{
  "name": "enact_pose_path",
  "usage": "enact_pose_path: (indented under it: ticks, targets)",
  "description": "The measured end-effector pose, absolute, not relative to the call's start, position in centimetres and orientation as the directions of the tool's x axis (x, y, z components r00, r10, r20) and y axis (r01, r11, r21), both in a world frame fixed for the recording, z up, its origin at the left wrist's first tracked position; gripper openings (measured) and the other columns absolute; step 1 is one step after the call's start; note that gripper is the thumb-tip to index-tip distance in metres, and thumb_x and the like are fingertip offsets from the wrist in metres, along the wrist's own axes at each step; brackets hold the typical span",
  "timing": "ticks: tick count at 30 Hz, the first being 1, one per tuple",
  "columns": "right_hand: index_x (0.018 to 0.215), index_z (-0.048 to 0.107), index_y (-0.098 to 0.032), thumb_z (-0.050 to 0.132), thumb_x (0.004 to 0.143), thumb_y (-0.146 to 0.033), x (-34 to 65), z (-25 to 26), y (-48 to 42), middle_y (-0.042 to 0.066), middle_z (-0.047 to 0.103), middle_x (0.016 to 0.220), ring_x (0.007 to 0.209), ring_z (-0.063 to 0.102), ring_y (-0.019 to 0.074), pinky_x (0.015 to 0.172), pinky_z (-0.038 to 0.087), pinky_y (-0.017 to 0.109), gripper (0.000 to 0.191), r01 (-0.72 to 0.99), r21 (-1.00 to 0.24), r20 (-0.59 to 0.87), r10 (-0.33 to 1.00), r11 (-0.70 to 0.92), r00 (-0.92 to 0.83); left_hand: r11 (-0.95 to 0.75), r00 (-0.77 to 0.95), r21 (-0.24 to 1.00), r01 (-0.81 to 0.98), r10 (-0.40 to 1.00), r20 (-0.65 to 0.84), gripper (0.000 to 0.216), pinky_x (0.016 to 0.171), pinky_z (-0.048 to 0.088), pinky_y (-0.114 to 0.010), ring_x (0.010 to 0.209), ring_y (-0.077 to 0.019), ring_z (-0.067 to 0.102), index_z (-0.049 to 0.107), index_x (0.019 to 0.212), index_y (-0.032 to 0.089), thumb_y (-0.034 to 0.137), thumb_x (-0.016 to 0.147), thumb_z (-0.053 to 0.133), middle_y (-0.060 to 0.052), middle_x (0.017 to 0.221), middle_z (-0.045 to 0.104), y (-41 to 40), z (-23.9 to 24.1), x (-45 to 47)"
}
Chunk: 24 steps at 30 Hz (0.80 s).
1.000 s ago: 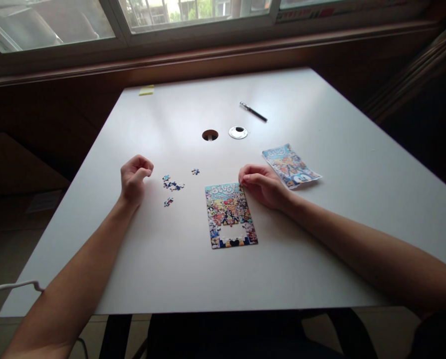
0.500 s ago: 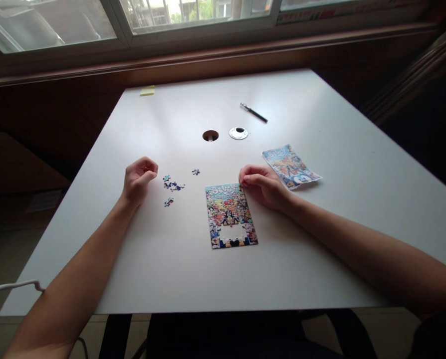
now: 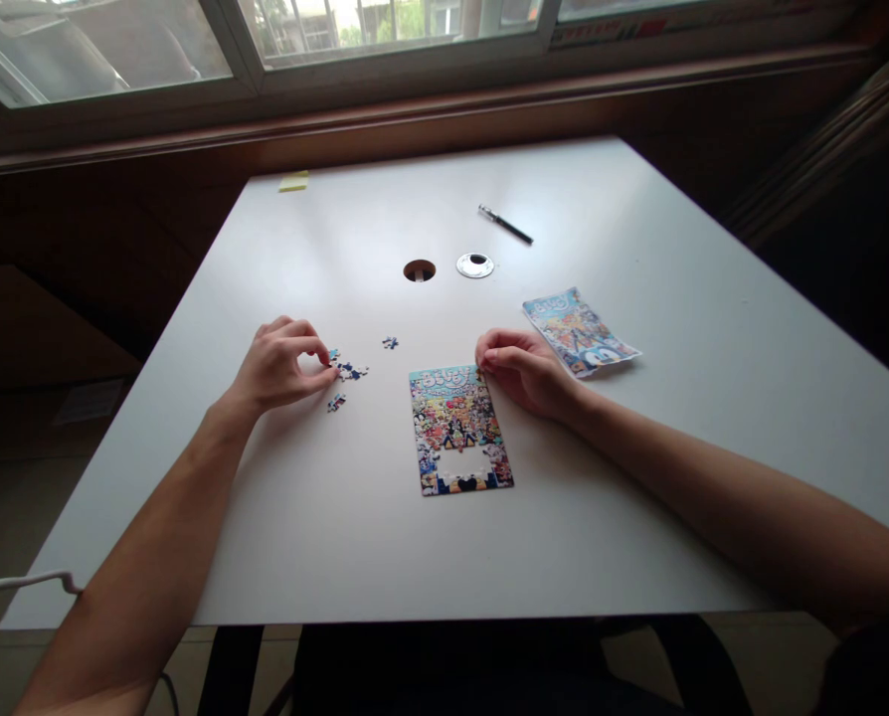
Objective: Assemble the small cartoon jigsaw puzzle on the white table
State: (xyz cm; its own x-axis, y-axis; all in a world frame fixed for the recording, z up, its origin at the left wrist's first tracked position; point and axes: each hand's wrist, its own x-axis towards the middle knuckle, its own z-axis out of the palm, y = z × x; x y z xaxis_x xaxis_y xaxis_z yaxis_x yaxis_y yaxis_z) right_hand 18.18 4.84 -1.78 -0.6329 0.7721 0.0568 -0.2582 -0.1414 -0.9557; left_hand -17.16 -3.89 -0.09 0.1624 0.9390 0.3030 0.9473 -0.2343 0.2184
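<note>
My left hand (image 3: 284, 366) reaches over a small cluster of loose jigsaw pieces (image 3: 353, 372), thumb and forefinger pinched at a piece on the cluster's left side. The fingertips partly cover that piece. Another piece (image 3: 337, 403) lies just below, and one more (image 3: 391, 343) sits apart to the right. A colourful, partly assembled jigsaw puzzle (image 3: 455, 413) lies flat before me, with a white gap in its lower part. My right hand (image 3: 523, 368) rests on the table with curled fingers, closed at the puzzle's upper right corner.
A crumpled printed picture sheet (image 3: 583, 333) lies beyond my right hand. Farther back are a black pen (image 3: 505, 224), a round metal cover (image 3: 475, 266) and a cable hole (image 3: 419, 270) in the white table (image 3: 325, 537). A yellow sticky note (image 3: 293, 181) is near the far left corner.
My left hand has moved right from beside the loose pieces, uncurling from a closed fist into a pinch at the cluster. The right hand and the puzzle have stayed in place.
</note>
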Motion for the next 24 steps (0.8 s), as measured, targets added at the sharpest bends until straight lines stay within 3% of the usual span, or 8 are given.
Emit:
enact_pose_path:
  ticks: [7, 15, 24]
  targets:
    - [0.068, 0.069, -0.018, 0.065, 0.073, -0.018, 18.18, -1.87, 4.81, 0.001, 0.058, 0.068, 0.066, 0.046, 0.0135, 0.065, 0.033, 0.029, 0.006, -0.277, -0.948, 0.060, 0.766, -0.157, -0.640, -0.271, 0.203, 0.219, 0.937, 0.935, 0.290, 0.009, 0.088, 0.040, -0.038, 0.088, -0.0224, 0.058, 0.076, 0.079, 0.026, 0.031, 0.072, 0.071, -0.002, 0.090, 0.070, -4.12, 0.40, -17.08]
    - [0.068, 0.068, -0.018, 0.065, 0.073, -0.018, 18.26, -1.79, 4.86, 0.001, 0.057, 0.069, 0.067, 0.045, 0.0134, 0.065, 0.033, 0.029, 0.006, -0.279, -0.949, 0.067, 0.768, -0.148, -0.637, -0.279, 0.207, 0.227, 0.933, 0.932, 0.296, 0.009, 0.086, 0.039, -0.037, 0.082, -0.0201, 0.060, 0.076, 0.074, 0.028, 0.034, 0.077, 0.069, -0.001, 0.083, 0.069, -4.03, 0.24, -17.38]
    - [0.068, 0.069, -0.018, 0.065, 0.073, -0.017, 18.13, -1.92, 4.86, 0.001, 0.057, 0.068, 0.066, 0.045, 0.0134, 0.065, 0.033, 0.029, 0.007, -0.285, -0.947, 0.073, 0.765, -0.148, -0.639, -0.306, 0.237, 0.204, 0.930, 0.922, 0.305, 0.009, 0.089, 0.037, -0.036, 0.084, -0.0172, 0.062, 0.074, 0.079, 0.024, 0.032, 0.080, 0.070, -0.001, 0.088, 0.069, -4.02, 0.11, -17.02]
